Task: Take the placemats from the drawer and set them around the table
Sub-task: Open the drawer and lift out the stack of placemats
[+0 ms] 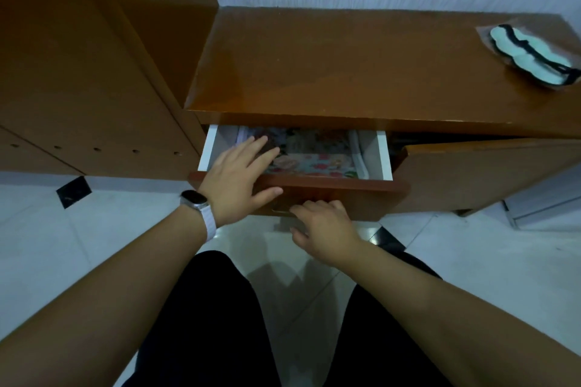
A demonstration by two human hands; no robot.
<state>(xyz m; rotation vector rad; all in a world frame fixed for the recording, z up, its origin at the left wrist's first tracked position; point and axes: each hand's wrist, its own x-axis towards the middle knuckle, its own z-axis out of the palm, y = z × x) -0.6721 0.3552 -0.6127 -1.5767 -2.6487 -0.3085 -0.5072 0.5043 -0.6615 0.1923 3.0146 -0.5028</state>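
Note:
A wooden drawer (339, 187) with white inner walls stands pulled out from a brown cabinet. Inside lies a stack of floral placemats (317, 154), mostly flat, with a white edge showing at each side. My left hand (239, 179), a watch on its wrist, reaches over the drawer's front edge with fingers spread, the fingertips above the left part of the placemats. My right hand (323, 226) is below the drawer front, fingers curled around the handle (281, 212). The dining table is not in view.
The cabinet top (345, 66) is bare except for a white and black eye mask (531, 55) in a clear wrapper at the far right. A cabinet door (490, 173) hangs ajar right of the drawer. A tall wooden unit (94, 72) stands left. White tiled floor lies below.

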